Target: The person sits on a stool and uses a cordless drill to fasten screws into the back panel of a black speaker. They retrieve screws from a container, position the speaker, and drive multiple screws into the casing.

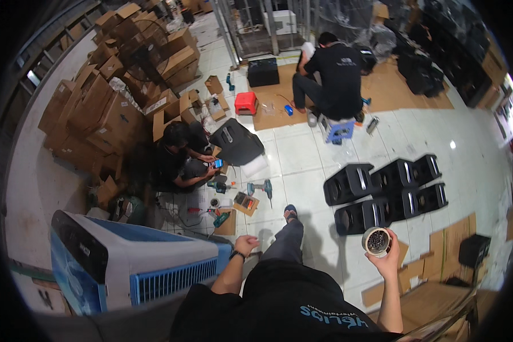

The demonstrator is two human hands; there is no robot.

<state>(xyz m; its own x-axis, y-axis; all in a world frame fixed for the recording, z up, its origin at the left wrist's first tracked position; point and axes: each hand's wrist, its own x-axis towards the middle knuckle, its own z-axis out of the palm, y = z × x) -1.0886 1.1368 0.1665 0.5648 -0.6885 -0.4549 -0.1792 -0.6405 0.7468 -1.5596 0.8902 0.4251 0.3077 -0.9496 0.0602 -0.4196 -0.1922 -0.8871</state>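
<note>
My right hand is closed around a round pale tub, held up at the right. Small dark pieces that look like screws lie inside it. Beyond the tub, several black speaker cabinets stand in two rows on the tiles. Held low at my left side, my left hand has loosely stretched fingers and nothing visible in it. A dark band circles that wrist. The nearest thing to this hand is the blue-and-white air cooler.
Cordless drills and a box of small parts lie on the floor ahead. One person sits at left with a phone; another sits on a blue stool. Cartons pile at left; flattened cardboard lies right.
</note>
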